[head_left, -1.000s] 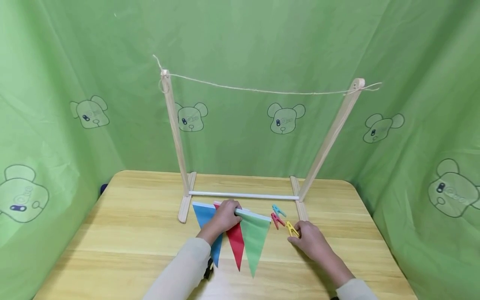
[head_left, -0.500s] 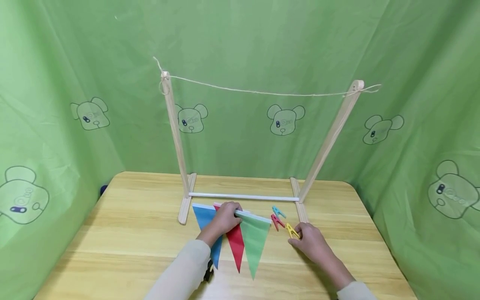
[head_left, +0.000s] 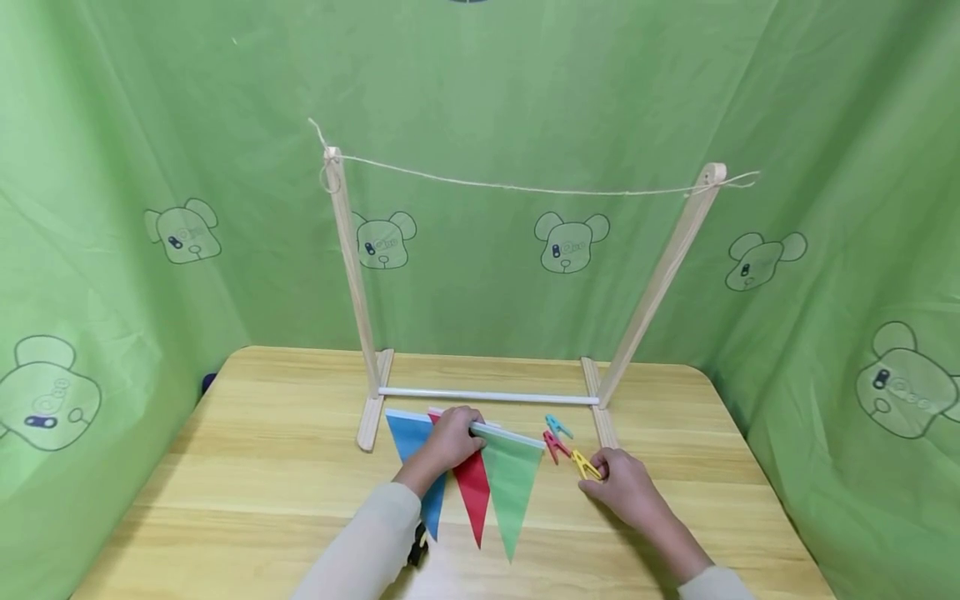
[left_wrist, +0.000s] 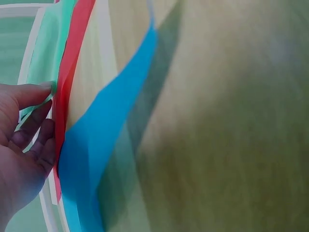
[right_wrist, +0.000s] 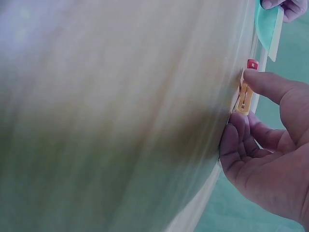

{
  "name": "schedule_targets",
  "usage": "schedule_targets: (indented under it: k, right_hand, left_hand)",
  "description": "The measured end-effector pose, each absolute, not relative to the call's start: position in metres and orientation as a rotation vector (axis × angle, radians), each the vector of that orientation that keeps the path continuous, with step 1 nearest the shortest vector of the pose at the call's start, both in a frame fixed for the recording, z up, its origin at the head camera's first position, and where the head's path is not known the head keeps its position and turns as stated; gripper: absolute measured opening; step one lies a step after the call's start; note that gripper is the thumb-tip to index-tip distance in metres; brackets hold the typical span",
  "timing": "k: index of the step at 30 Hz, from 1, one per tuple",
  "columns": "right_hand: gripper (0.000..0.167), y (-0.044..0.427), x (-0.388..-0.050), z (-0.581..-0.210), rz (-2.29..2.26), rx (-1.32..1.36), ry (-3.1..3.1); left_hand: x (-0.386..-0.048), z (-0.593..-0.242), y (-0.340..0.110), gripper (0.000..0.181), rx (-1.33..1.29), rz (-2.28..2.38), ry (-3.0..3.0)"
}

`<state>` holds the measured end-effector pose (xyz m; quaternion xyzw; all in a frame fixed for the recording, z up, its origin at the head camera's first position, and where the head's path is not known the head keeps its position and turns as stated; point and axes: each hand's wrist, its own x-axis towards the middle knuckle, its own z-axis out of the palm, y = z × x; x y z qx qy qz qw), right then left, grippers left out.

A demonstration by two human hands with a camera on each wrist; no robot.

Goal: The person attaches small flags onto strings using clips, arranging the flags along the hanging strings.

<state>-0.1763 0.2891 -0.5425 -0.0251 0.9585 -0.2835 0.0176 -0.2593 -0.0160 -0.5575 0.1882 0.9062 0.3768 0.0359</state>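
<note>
Left wooden post: stands left of centre on the tabletop; from its top, twine runs across the upper middle, sagging a little.
Left sleeve: pale, slanting up and right from the bottom edge.
Blue pennant: lower half, just left of centre, point down, partly covered by the left forearm; bent in the left wrist view.
Left hand: reaches up and right at lower centre, back of the hand upward, lying across the red pennant; thumb and curled fingers pinch the upper left corner of the green pennant. In the left wrist view the thumb is extended, its tip on the green cloth, the other fingers bent below.
Green pennant: just right of centre, white band uppermost, point down.
Red clothespin: right of the green pennant's upper corner.
Blue clothespin: just above the red one.
Yellow clothespin: lower right of the red one, in the right hand's pinch.
Right hand: lower right, pointing up and left; thumb and fingertips grip the yellow clothespin. In the right wrist view the thumb stretches across above, the fingers curl below.
Right wooden post: leans outward, upper right.
Right sleeve: bottom edge, right.
</note>
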Motion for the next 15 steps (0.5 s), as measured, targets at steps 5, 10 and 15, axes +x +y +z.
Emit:
schedule_targets:
  k: [5, 10, 15]
  right_hand:
    - [0.033, 0.2908, -0.1762, -0.5421, -0.879, -0.054, 2.971]
    - [0.032, 0.293, -0.1774, -0.5398, -0.878, -0.058, 2.981]
    - [0.031, 0.2944, -0.1771, -0.5353, -0.887, -0.054, 2.988]
  left_hand:
    - [-0.2594, -0.5567, -0.0164, 0.009, 0.589, 1.189, 2.776]
    - [-0.2584, -0.5537, -0.0191, 0.009, 0.6, 1.254, 2.738]
    - [-0.2592, -0.5503, -0.0214, 0.01, 0.661, 1.304, 2.707]
